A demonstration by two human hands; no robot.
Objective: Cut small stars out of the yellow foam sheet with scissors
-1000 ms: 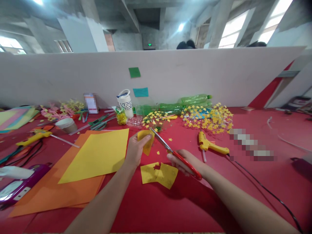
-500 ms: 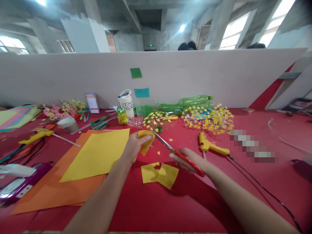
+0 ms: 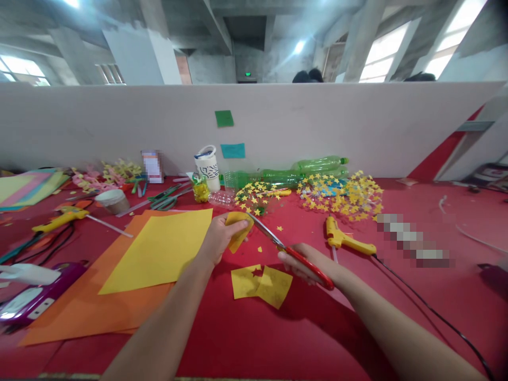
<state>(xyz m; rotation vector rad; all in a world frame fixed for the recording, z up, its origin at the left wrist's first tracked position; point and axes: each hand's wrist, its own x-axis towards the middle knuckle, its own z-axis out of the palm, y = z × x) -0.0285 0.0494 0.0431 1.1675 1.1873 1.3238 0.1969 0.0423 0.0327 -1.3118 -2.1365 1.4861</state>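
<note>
Between the thumb and fingers of my left hand (image 3: 217,241) is a small piece of yellow paper (image 3: 237,239), held upright above the table. My right hand (image 3: 307,264) grips red-handled scissors (image 3: 307,265), whose blades point up and left. The blade tips meet the paper's upper right edge; whether they are parted is hard to tell. Below the hands lie two yellow paper squares, the left one (image 3: 243,286) with a star-shaped hole and the right one (image 3: 275,288) overlapping it. A loose yellow star (image 3: 280,228) and a small scrap (image 3: 260,249) rest nearby.
Yellow sheets (image 3: 159,254) over orange sheets (image 3: 79,317) lie at left. A yellow glue gun (image 3: 347,241) with a black cord is at right, another (image 3: 59,219) at far left. Star clusters (image 3: 341,196), green bottles (image 3: 281,177) and a white cup (image 3: 208,169) stand along the white partition (image 3: 317,121).
The whole view has shifted slightly, so things appear a little farther right. Both hands keep the same hold on the paper and the scissors, with little visible movement.
</note>
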